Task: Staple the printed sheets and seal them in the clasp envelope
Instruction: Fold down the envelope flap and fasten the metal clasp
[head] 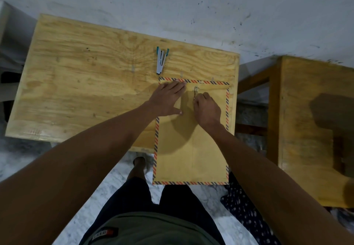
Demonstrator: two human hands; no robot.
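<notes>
A brown clasp envelope [191,149] with a red-and-blue striped border lies on the right part of the wooden table [86,84], its near end hanging over the table's front edge. My left hand [166,99] presses flat on the envelope's top left, fingers straight over the folded flap. My right hand [207,111] has its fingers curled at the metal clasp [195,92] near the top centre and pinches its prong. A white stapler with teal ends [161,61] lies just beyond the envelope. No printed sheets are visible.
A second wooden table [314,130] stands to the right, across a narrow gap. A white wall runs behind both. A dark patterned cloth [243,210] lies on the floor near my legs.
</notes>
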